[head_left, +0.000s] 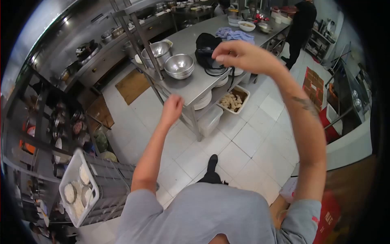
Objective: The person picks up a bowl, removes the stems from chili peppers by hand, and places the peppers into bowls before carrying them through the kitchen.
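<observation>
My right hand is raised at upper centre, its fingers loosely bent and the thumb a little apart from them. Nothing shows between them. In the view it overlaps a black bag-like item with straps, which lies on the steel table; touch cannot be told. Lower and to the left, my left hand is closed, its back towards me, in front of the table's near corner. Its palm is hidden. Stacked metal bowls stand on the table above it, beside a larger metal bowl.
Plates and a plastic tub sit below the tabletop. A white bin of ginger-like pieces is on the tiled floor. A tall white basket stands at left. A person in black stands at the far right.
</observation>
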{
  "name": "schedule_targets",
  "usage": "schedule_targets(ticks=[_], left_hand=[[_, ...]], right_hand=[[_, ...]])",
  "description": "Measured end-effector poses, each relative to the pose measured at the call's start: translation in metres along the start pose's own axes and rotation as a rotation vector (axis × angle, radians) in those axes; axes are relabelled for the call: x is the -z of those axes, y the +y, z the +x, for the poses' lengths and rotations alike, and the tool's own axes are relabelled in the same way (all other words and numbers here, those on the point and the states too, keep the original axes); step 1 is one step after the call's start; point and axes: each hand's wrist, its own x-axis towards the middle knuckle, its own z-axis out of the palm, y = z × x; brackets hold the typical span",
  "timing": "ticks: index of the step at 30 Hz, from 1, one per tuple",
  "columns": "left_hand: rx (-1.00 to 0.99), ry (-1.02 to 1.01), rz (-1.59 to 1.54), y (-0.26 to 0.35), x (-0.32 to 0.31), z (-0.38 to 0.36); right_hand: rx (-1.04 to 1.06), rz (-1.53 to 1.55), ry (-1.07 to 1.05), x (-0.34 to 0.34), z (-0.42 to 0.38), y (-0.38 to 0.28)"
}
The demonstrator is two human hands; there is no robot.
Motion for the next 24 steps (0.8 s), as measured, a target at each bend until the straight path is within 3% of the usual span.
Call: schedule_targets(ticks=[2,5,8,9,12,16,17,19,22,24], left_hand=[[-0.073,0.094,0.031,-0.017,-0.012,0.073],[-0.208,0.204,0.379,-0.051,-0.048,0.143],[0.043,-0.467,0.376,-0.078,-0.061,0.182],[-0.004,-0.442,0.387,-0.073,-0.057,0.185],[0.283,-0.52,0.082,-0.054,-0.035,0.198],[0.168,-0.25,-0.055,-0.062,-0.029,0.203],[0.215,-0.149,-0.085,-0.057,-0.022,0.207],[0.304,0.06,-0.144,-0.042,-0.006,0.216],[0.419,0.178,-0.264,-0.046,0.01,0.22],[0.466,0.272,-0.526,-0.058,0.005,0.219]], right_hand=[[0.058,0.089,0.082,-0.041,0.053,0.092],[-0.246,0.479,0.032,-0.074,0.117,0.163],[-0.384,0.667,0.112,-0.108,0.173,0.228],[-0.463,0.684,0.087,-0.111,0.185,0.235],[-0.508,0.809,0.109,-0.131,0.217,0.253],[-0.594,0.767,0.083,-0.141,0.256,0.267],[-0.631,0.734,0.109,-0.142,0.263,0.269],[-0.528,0.423,0.037,-0.143,0.274,0.271],[-0.46,0.023,0.042,-0.143,0.282,0.257],[-0.452,-0.128,0.03,-0.137,0.287,0.244]])
